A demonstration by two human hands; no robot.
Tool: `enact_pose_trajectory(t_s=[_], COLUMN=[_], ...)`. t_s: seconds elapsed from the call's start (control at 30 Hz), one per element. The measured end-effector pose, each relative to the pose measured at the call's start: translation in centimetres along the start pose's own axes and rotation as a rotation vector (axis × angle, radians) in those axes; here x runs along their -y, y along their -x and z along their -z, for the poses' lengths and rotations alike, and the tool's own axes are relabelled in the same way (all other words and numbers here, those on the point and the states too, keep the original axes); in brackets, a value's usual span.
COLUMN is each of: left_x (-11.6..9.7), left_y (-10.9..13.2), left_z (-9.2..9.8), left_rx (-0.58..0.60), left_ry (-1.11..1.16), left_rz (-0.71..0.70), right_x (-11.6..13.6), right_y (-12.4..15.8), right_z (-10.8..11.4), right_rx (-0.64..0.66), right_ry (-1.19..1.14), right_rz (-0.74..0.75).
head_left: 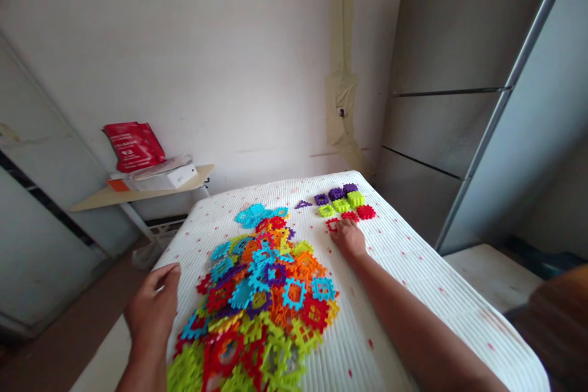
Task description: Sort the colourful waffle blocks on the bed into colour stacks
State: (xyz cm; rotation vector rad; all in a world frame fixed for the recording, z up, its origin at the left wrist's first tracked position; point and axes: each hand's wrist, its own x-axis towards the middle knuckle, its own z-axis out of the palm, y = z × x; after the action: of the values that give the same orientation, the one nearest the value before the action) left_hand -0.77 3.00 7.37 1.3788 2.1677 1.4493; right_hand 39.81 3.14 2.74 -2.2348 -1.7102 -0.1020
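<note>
My right hand (351,239) reaches to the far right of the table, its fingers down on a red square interlocking toy tile (332,225). Just beyond it lie sorted stacks: red tiles (366,212), lime green tiles (355,199) and purple tiles (337,193). A purple triangular piece (303,204) lies to their left. My left hand (155,303) hovers at the table's left edge, fingers curled in towards the thumb, with nothing visible in it. Between my hands spreads a big mixed pile of notched plastic tiles (294,293). Blue tiles (254,215) are gathered at its far end.
A white ribbed cover with small red marks (390,282) lies over the table. Against the wall at left, a small side table (96,197) bears a red package (134,146) and a white box (172,176). A tall grey refrigerator (441,73) stands at right.
</note>
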Motion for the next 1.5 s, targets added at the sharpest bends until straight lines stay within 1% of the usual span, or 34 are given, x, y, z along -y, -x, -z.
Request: enact_pose_trajectory(t_s=[0.1,0.17,0.27,0.47,0.53,0.6,0.67,0.73,0.8,0.83,0.9,0.97,1.07,1.13,1.2,1.27,1.33,1.5], left_x=[2.9,3.8,3.9,2.8,2.1,0.9,-1.0,-3.4,-5.9,-7.1,-9.0,-10.1,-10.7,-10.7,-10.5,-10.3,-10.2,-10.3], left_y=[0.1,0.2,0.4,1.0,1.2,1.3,1.2,1.1,0.9,0.8,0.7,0.8,1.1,1.2,1.3,1.2,0.9,0.4], left_z=[-0.8,-1.3,-1.6,-1.4,-1.4,-1.5,-1.9,-2.6,-3.8,-4.6,-6.3,-8.0,-9.9,-10.6,-10.9,-10.8,-10.4,-8.9], left_rx=[-0.018,-0.001,0.015,0.034,0.064,0.136,0.244,0.368,0.481,0.54,0.594,0.638,0.678,0.685,0.679,0.662,0.638,0.564], left_ry=[-0.002,0.004,0.029,0.007,0.015,0.015,0.0,-0.038,-0.131,-0.217,-0.286,-0.353,-0.446,-0.487,-0.5,-0.474,-0.403,-0.118], left_rz=[0.027,0.014,-0.028,-0.077,-0.134,-0.221,-0.322,-0.418,-0.494,-0.519,-0.525,-0.505,-0.453,-0.423,-0.401,-0.385,-0.374,-0.324], right_x=[0.1,0.0,0.0,0.3,0.4,0.4,0.5,0.5,0.5,0.5,0.5,0.4,0.2,0.1,0.0,-0.1,-0.1,-0.2], right_y=[0.1,0.0,-0.2,-0.5,-0.6,-0.6,-0.6,-0.4,-0.2,0.0,0.2,0.3,0.4,0.4,0.3,0.3,0.2,0.2], right_z=[0.0,-0.2,-0.4,-0.6,-0.7,-0.7,-0.6,-0.4,-0.4,-0.4,-0.4,-0.5,-0.6,-0.6,-0.6,-0.5,-0.4,-0.2], right_rx=[-0.027,-0.043,-0.055,-0.045,-0.047,-0.053,-0.074,-0.116,-0.164,-0.18,-0.196,-0.21,-0.241,-0.256,-0.261,-0.257,-0.251,-0.225], right_ry=[0.006,0.019,0.034,0.038,0.04,0.044,0.046,0.043,0.033,0.024,0.0,-0.032,-0.08,-0.111,-0.147,-0.187,-0.217,-0.226], right_rz=[0.027,0.062,0.107,0.118,0.119,0.119,0.122,0.136,0.154,0.161,0.157,0.141,0.117,0.098,0.074,0.045,0.019,-0.001])
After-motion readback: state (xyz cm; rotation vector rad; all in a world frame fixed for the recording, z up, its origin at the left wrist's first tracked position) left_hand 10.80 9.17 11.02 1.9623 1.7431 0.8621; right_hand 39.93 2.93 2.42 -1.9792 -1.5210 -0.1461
